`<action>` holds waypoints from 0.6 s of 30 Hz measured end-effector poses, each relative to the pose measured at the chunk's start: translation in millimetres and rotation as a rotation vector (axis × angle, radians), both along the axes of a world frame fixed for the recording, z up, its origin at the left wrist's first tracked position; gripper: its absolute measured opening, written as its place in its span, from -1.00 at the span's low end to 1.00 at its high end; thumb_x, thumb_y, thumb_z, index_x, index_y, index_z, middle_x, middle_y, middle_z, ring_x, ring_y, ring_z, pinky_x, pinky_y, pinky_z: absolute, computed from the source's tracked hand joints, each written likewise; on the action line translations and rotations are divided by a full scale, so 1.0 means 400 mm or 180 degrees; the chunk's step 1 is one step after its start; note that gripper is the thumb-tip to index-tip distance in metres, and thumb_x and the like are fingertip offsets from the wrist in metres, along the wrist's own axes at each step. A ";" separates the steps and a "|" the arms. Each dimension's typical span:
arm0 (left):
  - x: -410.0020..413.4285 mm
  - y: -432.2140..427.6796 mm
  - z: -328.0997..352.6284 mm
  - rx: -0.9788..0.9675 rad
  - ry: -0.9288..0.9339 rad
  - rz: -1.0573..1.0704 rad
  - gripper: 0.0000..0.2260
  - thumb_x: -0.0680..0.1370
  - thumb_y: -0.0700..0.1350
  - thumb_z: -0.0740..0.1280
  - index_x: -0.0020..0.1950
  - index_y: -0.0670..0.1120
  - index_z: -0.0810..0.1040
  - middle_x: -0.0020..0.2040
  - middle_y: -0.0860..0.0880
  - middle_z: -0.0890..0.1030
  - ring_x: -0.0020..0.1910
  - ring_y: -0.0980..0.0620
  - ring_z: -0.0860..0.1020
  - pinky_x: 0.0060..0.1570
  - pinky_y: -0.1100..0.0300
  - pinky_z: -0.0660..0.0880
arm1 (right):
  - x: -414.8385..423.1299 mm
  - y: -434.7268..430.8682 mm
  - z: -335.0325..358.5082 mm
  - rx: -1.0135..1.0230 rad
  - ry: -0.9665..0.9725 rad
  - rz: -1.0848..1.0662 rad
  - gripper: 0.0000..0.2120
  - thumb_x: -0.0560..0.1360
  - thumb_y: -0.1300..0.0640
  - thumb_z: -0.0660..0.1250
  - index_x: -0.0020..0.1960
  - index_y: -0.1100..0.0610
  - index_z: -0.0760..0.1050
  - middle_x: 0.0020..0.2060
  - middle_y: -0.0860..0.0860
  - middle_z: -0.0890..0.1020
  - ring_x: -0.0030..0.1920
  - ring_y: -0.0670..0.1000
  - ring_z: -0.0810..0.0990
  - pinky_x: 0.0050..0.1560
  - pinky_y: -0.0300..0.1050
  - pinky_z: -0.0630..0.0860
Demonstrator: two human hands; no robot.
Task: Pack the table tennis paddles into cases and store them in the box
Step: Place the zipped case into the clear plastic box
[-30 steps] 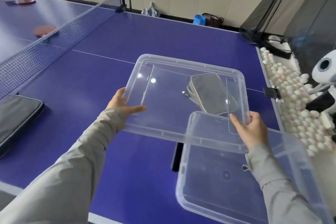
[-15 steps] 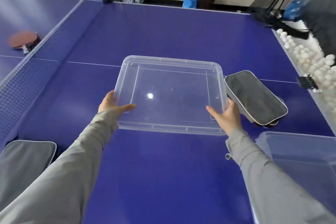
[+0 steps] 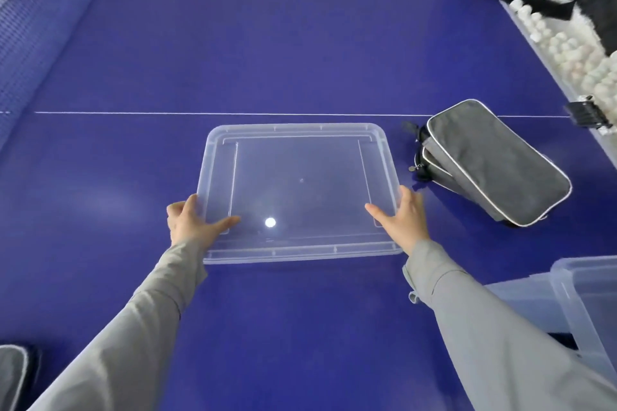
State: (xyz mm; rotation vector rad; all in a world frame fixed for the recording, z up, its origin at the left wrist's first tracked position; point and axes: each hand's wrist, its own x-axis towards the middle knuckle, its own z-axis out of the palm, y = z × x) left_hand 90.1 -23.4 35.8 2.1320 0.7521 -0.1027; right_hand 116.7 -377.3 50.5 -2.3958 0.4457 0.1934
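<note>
Your clear lid [image 3: 300, 160] is lower than half a second ago and now looks flat on the table [image 3: 267, 43]. Your left hand [image 3: 190, 223] and right hand [image 3: 402, 220] each pinch a near corner of it, thumb on top. Right of the lid lies a grey case [image 3: 494, 163]; the open box [image 3: 584, 304] waits nearer you on that side, so packing can likely begin

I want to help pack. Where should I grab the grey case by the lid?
Probably across its narrow width, from above. The case lies flat on the table, long and slim, both long edges clear of the lid.
</note>
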 end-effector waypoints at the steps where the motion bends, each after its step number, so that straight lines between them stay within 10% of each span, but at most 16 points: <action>1: 0.002 -0.001 -0.010 0.0018 -0.0022 -0.0007 -0.29 0.23 0.04 0.60 0.30 -0.04 0.39 0.24 -0.06 0.27 0.30 -0.05 0.28 0.26 -0.06 0.40 | 0.004 0.002 -0.008 -0.0117 -0.0020 0.0019 -0.17 0.37 -0.18 0.43 0.44 0.20 0.18 0.35 0.15 0.28 0.39 0.14 0.25 0.38 0.04 0.22; 18: -0.001 -0.011 -0.042 0.0494 -0.0097 -0.0040 -0.20 0.25 0.13 0.56 0.39 -0.04 0.33 0.27 -0.09 0.29 0.30 -0.10 0.23 0.36 0.05 0.24 | 0.000 -0.003 -0.055 -0.0796 -0.0273 0.0055 -0.23 0.37 -0.28 0.36 0.37 0.19 0.30 0.25 0.13 0.36 0.30 0.15 0.29 0.25 0.11 0.28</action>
